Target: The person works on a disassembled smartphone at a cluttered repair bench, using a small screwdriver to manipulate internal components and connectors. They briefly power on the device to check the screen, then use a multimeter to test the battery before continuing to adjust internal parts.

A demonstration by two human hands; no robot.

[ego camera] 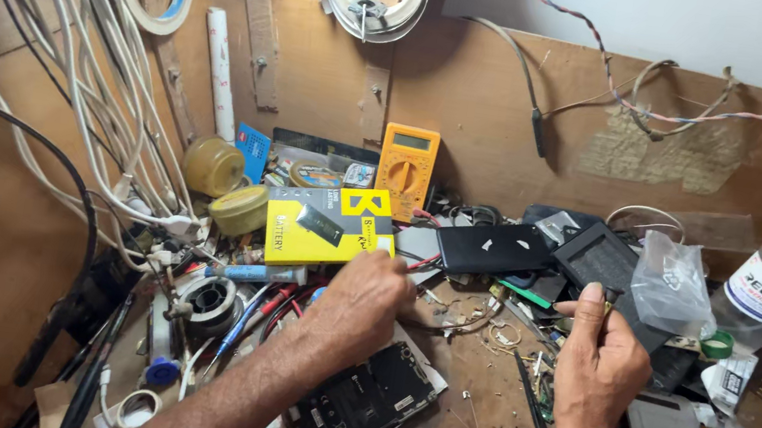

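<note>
Where cables hang, cluttered wooden workbench point(461, 424)

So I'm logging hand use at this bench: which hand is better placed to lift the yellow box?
Probably the left hand: it rests right below the yellow box, its fingers look free, while the right hand sits farther off, pinching a small dark part.
</note>
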